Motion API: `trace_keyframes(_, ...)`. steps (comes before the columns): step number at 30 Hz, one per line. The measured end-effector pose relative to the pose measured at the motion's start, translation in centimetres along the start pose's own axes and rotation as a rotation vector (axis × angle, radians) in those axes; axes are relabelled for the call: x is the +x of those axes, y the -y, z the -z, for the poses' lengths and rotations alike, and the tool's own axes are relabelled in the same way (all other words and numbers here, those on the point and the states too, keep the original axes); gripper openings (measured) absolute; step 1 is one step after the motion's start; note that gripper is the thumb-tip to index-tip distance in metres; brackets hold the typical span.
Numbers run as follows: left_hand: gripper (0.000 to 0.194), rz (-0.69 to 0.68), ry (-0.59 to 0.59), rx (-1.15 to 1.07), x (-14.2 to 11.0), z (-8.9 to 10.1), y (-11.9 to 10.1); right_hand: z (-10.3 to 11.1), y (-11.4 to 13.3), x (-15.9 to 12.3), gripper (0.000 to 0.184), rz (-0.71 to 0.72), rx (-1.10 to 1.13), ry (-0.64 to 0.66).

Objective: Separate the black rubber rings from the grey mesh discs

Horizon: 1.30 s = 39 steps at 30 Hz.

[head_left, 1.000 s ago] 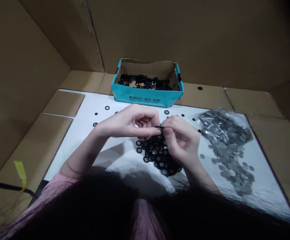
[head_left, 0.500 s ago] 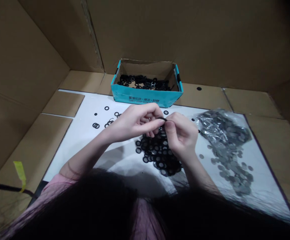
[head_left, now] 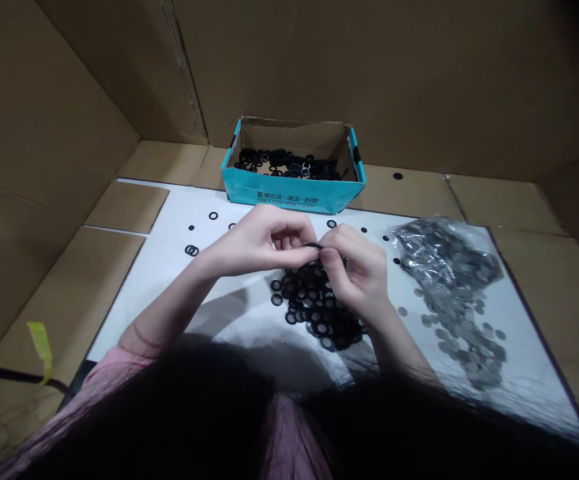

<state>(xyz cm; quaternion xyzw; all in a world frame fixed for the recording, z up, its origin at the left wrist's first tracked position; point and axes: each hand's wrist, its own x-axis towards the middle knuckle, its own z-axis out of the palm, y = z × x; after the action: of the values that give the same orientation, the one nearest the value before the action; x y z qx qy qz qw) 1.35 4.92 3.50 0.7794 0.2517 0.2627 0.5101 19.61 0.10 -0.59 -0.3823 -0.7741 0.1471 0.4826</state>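
My left hand [head_left: 259, 241] and my right hand [head_left: 356, 270] meet above a heap of black rubber rings [head_left: 314, 307] on the white sheet [head_left: 169, 267]. Both hands are closed, their fingertips pinching one small black ring [head_left: 315, 246] between them. Whether anything else sits inside the ring is too small to see. A pile of grey metal discs [head_left: 456, 313] spills from a clear plastic bag [head_left: 439, 250] just right of my right hand.
A teal cardboard box [head_left: 294, 190] holding more black rings stands behind the hands. Loose rings [head_left: 192, 251] lie scattered on the sheet's left part. Brown cardboard walls [head_left: 59, 120] enclose the work area. Yellow tape [head_left: 42, 343] and a dark cable sit at the lower left.
Both hands stayed joined on the ring. They rose toward the box half a second ago, then shifted slightly left; my fingers have reworked their pinch.
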Motion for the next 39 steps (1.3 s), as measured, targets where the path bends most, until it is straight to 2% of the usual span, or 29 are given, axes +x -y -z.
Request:
trace_keyframes(4,0.013,0.023,0.062,-0.007,-0.2,0.2,-0.2,-0.8,0.1,-0.5,0.022,-0.019,0.057,-0.094)
trace_keyframes(8,0.014,0.064,0.134,-0.017,-0.3,0.8,0.0,-1.6,0.1,-0.7,0.020,0.030,-0.024,-0.123)
trace_keyframes(14,0.010,-0.033,-0.041,0.027,0.0,0.2,0.1,-1.9,0.0,-0.7,0.019,-0.025,-0.092,-0.226)
trace_keyframes(22,0.008,0.012,-0.051,-0.051,0.0,-0.5,-0.1,-1.2,-0.2,-0.4,0.018,-0.005,-0.093,-0.158)
trace_keyframes(27,0.011,0.051,0.040,-0.069,0.0,0.1,-0.2,-1.7,0.4,-0.7,0.021,-0.051,0.016,-0.211)
trace_keyframes(31,0.006,0.056,0.062,0.043,-0.2,0.6,-0.1,-1.4,0.0,-0.5,0.021,-0.016,-0.027,-0.074)
trace_keyframes(34,0.004,0.018,0.027,0.159,-0.2,0.6,-0.1,-0.9,-0.5,-0.2,0.020,0.015,-0.110,-0.004)
trace_keyframes(36,0.005,-0.011,-0.001,0.194,-0.1,0.3,-0.1,-0.7,-0.7,-0.1,0.018,0.027,-0.131,-0.008)
trace_keyframes(39,0.007,0.006,0.006,0.074,-0.1,-0.2,-0.3,-0.7,-0.6,-0.2,0.019,0.008,-0.067,-0.075)
